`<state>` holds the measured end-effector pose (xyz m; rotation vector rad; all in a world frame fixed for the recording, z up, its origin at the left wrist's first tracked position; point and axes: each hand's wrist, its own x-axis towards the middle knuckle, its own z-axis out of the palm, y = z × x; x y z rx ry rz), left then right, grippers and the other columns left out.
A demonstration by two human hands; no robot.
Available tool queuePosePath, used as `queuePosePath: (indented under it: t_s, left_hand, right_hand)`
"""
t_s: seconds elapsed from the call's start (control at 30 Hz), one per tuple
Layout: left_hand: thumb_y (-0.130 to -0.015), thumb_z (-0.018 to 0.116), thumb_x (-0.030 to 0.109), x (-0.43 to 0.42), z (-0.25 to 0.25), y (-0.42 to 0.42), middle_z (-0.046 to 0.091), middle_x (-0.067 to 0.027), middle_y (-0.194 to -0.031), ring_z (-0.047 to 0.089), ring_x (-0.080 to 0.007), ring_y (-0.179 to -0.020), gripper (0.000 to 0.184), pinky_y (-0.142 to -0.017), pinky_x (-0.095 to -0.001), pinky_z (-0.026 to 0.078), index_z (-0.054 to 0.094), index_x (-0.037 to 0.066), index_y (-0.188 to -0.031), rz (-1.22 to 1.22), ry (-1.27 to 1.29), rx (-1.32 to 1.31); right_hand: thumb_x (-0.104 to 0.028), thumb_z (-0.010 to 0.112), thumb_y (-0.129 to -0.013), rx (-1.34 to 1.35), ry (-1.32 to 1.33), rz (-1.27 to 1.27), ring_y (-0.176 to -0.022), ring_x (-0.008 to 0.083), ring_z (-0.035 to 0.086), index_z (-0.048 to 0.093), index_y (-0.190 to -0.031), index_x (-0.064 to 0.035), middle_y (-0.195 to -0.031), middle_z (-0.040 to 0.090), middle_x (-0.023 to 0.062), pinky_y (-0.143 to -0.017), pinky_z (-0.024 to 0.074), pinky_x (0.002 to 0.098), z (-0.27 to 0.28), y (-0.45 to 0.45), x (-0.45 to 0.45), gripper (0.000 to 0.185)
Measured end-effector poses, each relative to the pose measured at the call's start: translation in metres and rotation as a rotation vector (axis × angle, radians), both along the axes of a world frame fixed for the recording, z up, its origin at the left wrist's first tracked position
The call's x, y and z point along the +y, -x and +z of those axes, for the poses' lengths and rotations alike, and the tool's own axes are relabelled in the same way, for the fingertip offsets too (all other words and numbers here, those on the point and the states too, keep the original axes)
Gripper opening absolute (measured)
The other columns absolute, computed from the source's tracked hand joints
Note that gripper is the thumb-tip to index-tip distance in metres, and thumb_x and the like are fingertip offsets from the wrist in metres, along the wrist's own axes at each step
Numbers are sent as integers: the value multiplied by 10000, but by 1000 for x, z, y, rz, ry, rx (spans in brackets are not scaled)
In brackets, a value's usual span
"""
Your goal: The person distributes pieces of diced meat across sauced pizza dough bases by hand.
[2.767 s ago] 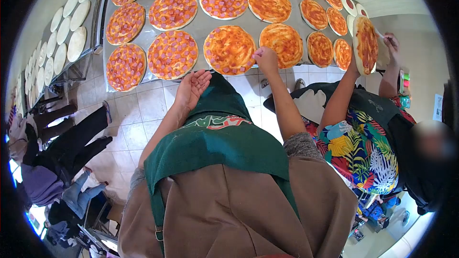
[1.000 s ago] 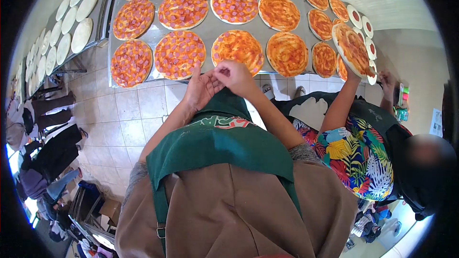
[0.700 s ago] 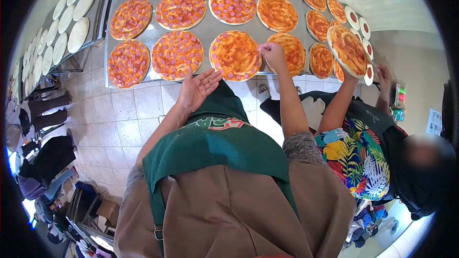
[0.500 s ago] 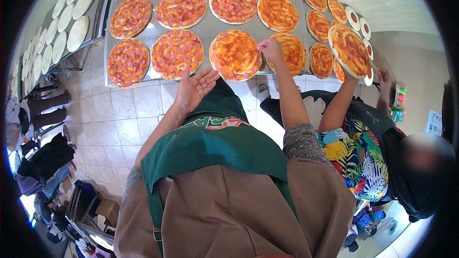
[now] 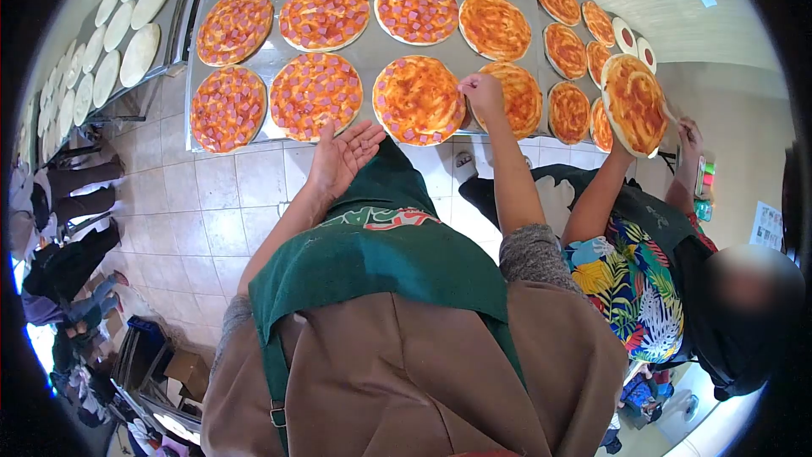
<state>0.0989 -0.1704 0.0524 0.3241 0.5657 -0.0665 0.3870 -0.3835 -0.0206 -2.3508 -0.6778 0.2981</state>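
My left hand (image 5: 345,154) is palm up with fingers apart, just below the table edge, and what may lie in its palm is too small to make out. My right hand (image 5: 483,95) is closed in a pinch at the right rim of a sauced pizza (image 5: 419,100) that has several pink cubes along its edge. Anything between the fingertips is too small to tell. Behind my right hand lies a sauced pizza without cubes (image 5: 518,97). A pizza covered with pink cubes (image 5: 316,96) is above my left hand.
Several more pizzas lie on the metal table (image 5: 275,49). At the right a co-worker (image 5: 643,275) holds a sauced pizza (image 5: 634,106) on one hand and a utensil in the other. Plain dough rounds (image 5: 139,55) rest on another table at the left. People stand at the far left.
Since the earliest frame, pink cubes have appeared along the edge of the pizza before me. My right hand has gone to my left and back to the pizza's rim. The co-worker's pizza has shifted.
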Motion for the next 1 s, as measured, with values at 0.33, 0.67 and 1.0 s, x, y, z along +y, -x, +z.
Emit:
queuePosePath:
  t_s: [0.33, 0.67, 1.0]
  left_hand:
    - [-965, 237, 586, 0, 3, 1, 451, -254, -1345, 501, -298, -1224, 792, -999, -349, 450, 303, -90, -1373, 6, -14, -20]
    - [-961, 233, 595, -2, 6, 0, 486, -234, -1317, 530, -278, -1192, 790, -979, -339, 461, 340, -82, -1354, 16, -35, -21]
    - [-953, 247, 604, -3, 11, -1, 411, -225, -1394, 456, -278, -1267, 815, -1037, -347, 399, 277, -77, -1398, 44, -30, -87]
  right_hand:
    - [-82, 643, -823, 782, -350, -244, -726, 152, 651, 703, -855, 21, -765, 691, 68, -666, 522, 301, 13, -28, 1, 124]
    - [-20, 661, -761, 285, 72, 151, -638, 158, 656, 704, -821, -18, -711, 683, 105, -595, 514, 292, 7, -36, 28, 74]
    - [-121, 707, -758, -10, 82, 236, -689, 210, 645, 676, -806, -39, -744, 664, 101, -633, 498, 324, 38, -3, 53, 99]
